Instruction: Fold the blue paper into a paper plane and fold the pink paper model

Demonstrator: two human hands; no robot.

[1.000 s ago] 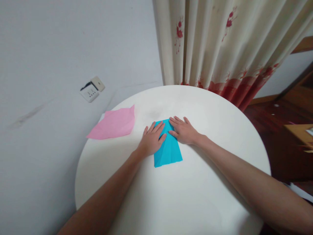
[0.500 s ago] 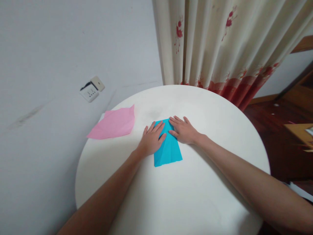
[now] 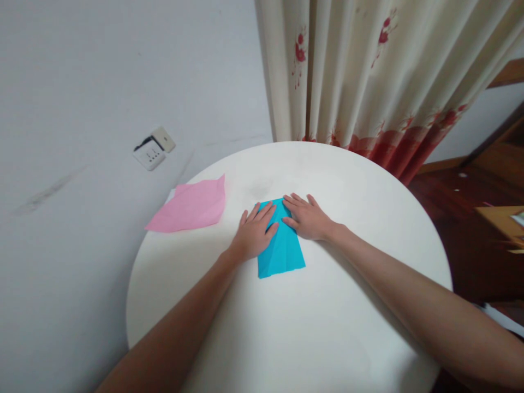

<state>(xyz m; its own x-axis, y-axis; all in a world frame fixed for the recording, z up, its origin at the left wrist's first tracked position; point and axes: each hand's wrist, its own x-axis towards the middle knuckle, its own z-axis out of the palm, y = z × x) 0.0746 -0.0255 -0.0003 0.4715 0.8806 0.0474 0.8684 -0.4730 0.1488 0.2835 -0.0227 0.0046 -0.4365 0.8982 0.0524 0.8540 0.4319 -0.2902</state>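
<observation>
A piece of blue paper [image 3: 282, 254] with crease lines lies on the white round table [image 3: 319, 322]. My left hand [image 3: 254, 232] rests flat over the paper's left side, fingers spread and pointing to its far edge. On the right side, my right hand [image 3: 308, 218] lies flat too, its fingertips at the far right corner and its thumb on the paper. Both hands are open and press on the sheet without gripping it. Parts of the paper's side edges are hidden under the hands.
A creased pink sheet of paper [image 3: 190, 204] lies at the table's left edge, close to the wall. A socket plate [image 3: 149, 155] is on the wall [image 3: 82, 98]. Behind the table hangs a cream and red curtain [image 3: 347, 76]. Dark red floor [image 3: 446, 218] shows at the right.
</observation>
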